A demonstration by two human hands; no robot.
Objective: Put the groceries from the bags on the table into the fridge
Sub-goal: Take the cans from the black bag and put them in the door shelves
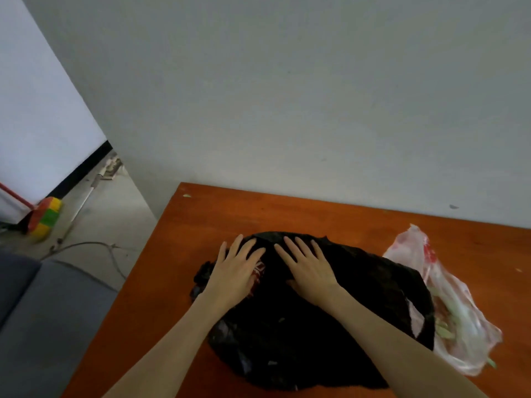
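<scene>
Both forearms reach in from the near edge and lie over the black bag (pixel 316 311), which is spread almost flat on the orange-brown table (pixel 218 216) and takes up most of its middle. Bare tabletop runs in a broad band between the bag and the table's far edge, which meets the pale wall (pixel 287 96). Left of the bag a narrower strip of wood leads to the table's left edge, and past that edge the floor (pixel 115 202) is open.

On the bag's far left part rests the left hand (pixel 238 268), palm down, fingers spread apart and flat, gripping nothing. Just beside it the right hand (pixel 309 268) lies the same way, fingers apart and pressed on the plastic, closed on nothing. What the bag holds cannot be seen.

Touching the bag's right side, and partly under it, is a thin pink-and-white bag (pixel 448 297) with pale green vegetables showing through. Well left of the black bag, a colourful broom head (pixel 46 218) and a loose cable (pixel 86 245) lie on the floor.
</scene>
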